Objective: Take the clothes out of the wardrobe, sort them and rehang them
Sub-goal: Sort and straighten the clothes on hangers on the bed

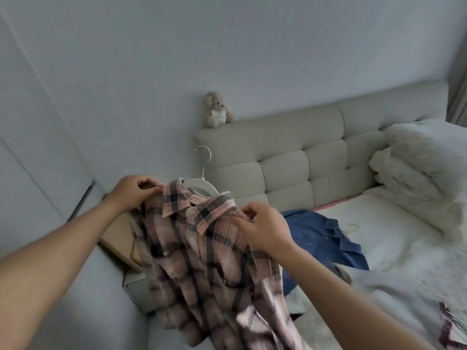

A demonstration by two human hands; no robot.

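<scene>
A pink plaid shirt (202,248) is held up over the near edge of the bed (394,236), its lower part blurred. Its left shoulder is pinched by the left hand (131,195) between thumb and curled fingers. A white hanger (202,183) sits inside the collar, its hook pointing up. The right shoulder is pinched in the same way by the right hand (262,228). Further right, a blue shirt (323,238) lies on the bed, and folded white bedding (424,173) is stacked by the headboard (290,157).
</scene>
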